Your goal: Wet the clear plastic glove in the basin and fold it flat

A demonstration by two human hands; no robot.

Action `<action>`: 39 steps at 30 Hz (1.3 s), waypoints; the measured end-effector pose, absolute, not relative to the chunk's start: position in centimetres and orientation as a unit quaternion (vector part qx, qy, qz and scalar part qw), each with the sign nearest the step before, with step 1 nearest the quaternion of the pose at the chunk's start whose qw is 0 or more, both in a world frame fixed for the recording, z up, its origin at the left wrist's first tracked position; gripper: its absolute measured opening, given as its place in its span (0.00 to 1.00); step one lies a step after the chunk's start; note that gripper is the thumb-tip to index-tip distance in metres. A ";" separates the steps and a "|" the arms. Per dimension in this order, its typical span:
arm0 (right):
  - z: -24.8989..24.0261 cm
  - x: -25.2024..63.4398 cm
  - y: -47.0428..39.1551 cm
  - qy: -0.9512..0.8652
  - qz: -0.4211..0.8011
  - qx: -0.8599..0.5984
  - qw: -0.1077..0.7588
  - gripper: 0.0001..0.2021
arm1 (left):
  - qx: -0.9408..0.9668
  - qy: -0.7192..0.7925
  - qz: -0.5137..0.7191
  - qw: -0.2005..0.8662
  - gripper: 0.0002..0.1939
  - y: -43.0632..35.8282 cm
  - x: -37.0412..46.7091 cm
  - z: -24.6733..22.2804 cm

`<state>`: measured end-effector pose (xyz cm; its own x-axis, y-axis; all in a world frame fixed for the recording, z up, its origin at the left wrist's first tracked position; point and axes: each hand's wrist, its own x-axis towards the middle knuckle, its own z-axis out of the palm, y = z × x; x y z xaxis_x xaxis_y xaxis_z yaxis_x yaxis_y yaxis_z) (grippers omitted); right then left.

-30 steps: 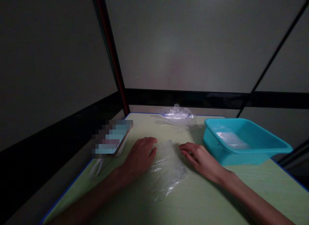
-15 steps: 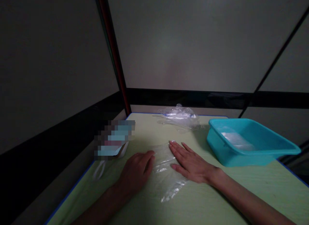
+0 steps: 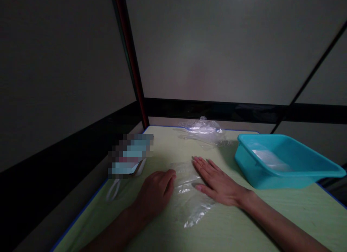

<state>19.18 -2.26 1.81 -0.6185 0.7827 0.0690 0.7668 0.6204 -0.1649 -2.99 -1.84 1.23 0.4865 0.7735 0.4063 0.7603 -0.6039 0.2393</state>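
Observation:
A thin, crinkled piece of clear plastic (image 3: pixel 185 187) lies flat on the table; whether it is a glove or a bag I cannot tell. My left hand (image 3: pixel 155 190) is closed at its left edge, thumb pressed against the curled fingers. My right hand (image 3: pixel 217 181) lies palm down on its right side, fingers stretched out and thumb apart. Part of the plastic is hidden under that palm. A narrow flap of it reaches toward me below the right thumb.
A turquoise plastic basin (image 3: pixel 279 178) on the right holds flat clear plastic pieces (image 3: pixel 271 160). Crumpled clear plastic (image 3: pixel 206 131) is heaped at the table's far edge. A blurred-out item (image 3: pixel 132 154) with a white loop strap (image 3: pixel 112 190) lies left. Walls stand behind and left.
The view has shifted slightly, so things appear a little farther right. Both hands keep nearly the same pose on the plastic, the right palm still flat.

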 end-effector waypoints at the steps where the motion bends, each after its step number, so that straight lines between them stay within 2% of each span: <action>1: 1.8 19.1 -2.2 -0.894 0.057 -0.438 0.070 0.33 | 0.862 0.444 0.244 0.017 0.10 -1.9 -3.0 1.2; 14: 1.0 18.7 -1.6 -0.873 0.045 -0.481 0.071 0.36 | 0.841 0.470 0.264 0.054 0.09 -0.7 -2.5 1.5; 17: 0.9 18.7 -1.5 -0.867 0.039 -0.488 0.088 0.35 | 0.843 0.467 0.266 0.033 0.12 -0.6 -2.1 1.7; 23: 0.8 18.9 -1.3 -0.868 0.030 -0.487 0.095 0.36 | 0.893 0.395 0.214 -0.024 0.24 -0.8 0.1 2.4; 29: 0.7 18.8 -1.3 -0.873 0.029 -0.479 0.091 0.35 | 0.876 0.404 0.248 -0.082 0.20 0.0 1.2 4.1; 34: 0.5 18.9 -1.1 -0.876 0.031 -0.473 0.089 0.34 | 0.912 0.366 0.182 -0.031 0.23 0.4 1.3 2.5; 39: 0.5 19.0 -1.3 -0.875 0.032 -0.477 0.084 0.34 | 0.909 0.404 0.104 0.001 0.27 0.3 0.7 0.4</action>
